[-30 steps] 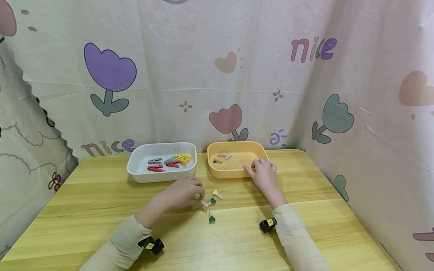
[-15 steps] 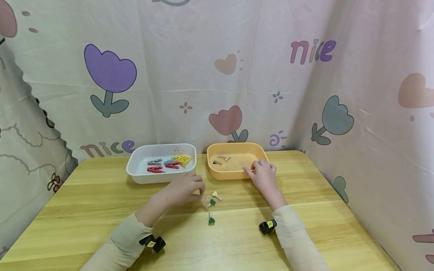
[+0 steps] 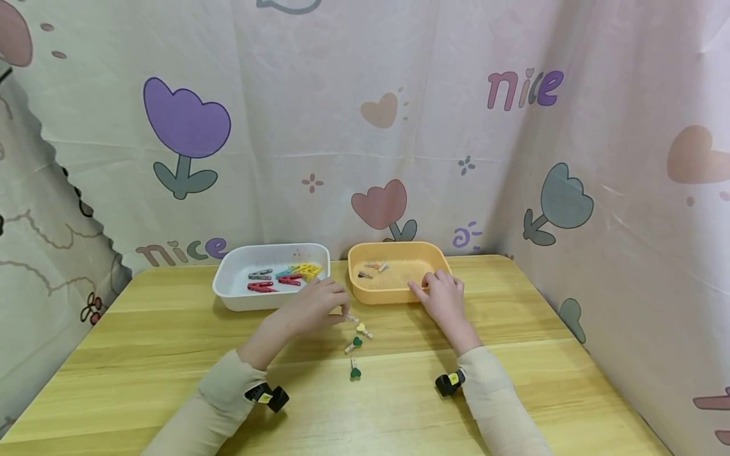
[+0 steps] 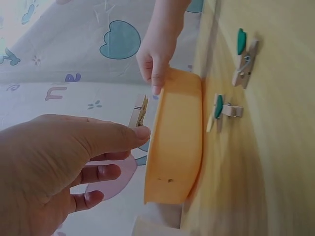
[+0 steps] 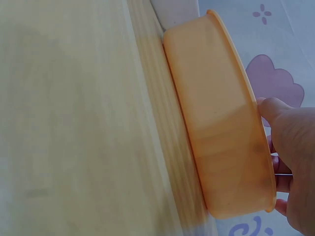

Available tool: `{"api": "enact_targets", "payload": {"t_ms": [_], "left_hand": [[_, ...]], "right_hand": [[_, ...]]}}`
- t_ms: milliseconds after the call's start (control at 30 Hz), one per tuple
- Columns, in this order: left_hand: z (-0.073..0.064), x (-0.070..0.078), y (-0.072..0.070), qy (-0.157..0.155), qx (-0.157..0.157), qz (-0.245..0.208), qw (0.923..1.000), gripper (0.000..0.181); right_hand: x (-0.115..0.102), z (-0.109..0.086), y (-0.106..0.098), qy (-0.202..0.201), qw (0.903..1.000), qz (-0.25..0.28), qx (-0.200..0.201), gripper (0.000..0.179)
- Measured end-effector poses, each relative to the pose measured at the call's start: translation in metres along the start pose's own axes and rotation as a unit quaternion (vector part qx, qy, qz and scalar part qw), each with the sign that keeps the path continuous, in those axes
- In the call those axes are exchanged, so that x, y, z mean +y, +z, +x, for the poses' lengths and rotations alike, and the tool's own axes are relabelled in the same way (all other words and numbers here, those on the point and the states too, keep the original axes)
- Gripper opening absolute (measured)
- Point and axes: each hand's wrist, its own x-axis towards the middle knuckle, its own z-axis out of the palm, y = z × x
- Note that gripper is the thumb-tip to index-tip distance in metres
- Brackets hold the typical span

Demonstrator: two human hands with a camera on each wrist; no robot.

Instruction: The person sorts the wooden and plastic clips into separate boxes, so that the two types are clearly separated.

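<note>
My left hand [image 3: 313, 305] pinches a small wooden clothespin [image 4: 139, 112] between thumb and index finger, above the table and short of the yellow box [image 3: 379, 296]. The other fingers of that hand are loosely bent in the left wrist view. My right hand [image 3: 445, 297] grips the box's rim at its front right corner, thumb at the near edge [image 5: 262, 102] and fingers over the inside, partly hidden. Below the left hand lie mini clothespins with a yellow heart [image 3: 361, 327], a green heart [image 3: 357, 341] and, nearer me, another green heart [image 3: 355, 372].
To the left of the yellow box stands a white box [image 3: 228, 296] holding red clothespins [image 3: 260, 287], yellow ones [image 3: 308, 270] and grey ones [image 3: 260, 275]. A few mini clothespins [image 3: 383, 267] lie inside the yellow box. A printed curtain [image 3: 274, 126] hangs behind the wooden table [image 3: 142, 329].
My left hand has picked up the wooden clothespin from beside the green-heart one and carried it forward and slightly right, toward the yellow box. The right hand stays on the rim.
</note>
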Motion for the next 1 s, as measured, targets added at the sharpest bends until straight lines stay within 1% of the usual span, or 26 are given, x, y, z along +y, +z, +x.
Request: {"api": "enact_targets", "payload": {"t_ms": [300,567,800,900,1000], "left_hand": [[0.017,0.0,-0.002,0.0,0.021,0.015,0.9997,0.014],[0.035,-0.004,0.0,-0.015,0.038,0.01,0.9991,0.014],[0.049,-0.008,0.0,-0.019,0.077,0.013,0.9968,0.01],[0.053,-0.009,-0.001,-0.033,0.083,0.006,0.996,0.009],[0.058,-0.01,0.0,-0.057,0.08,-0.001,0.9952,0.011]], "right_hand": [[0.001,0.0,0.001,-0.001,1.0,0.001,0.006,0.039],[0.0,-0.001,0.0,-0.002,1.0,0.005,0.006,0.039],[-0.001,-0.001,0.0,0.001,1.0,0.008,0.002,0.039],[-0.001,-0.001,0.0,0.001,1.0,0.009,0.001,0.039],[0.0,-0.001,0.0,0.001,1.0,0.007,0.002,0.04]]}}
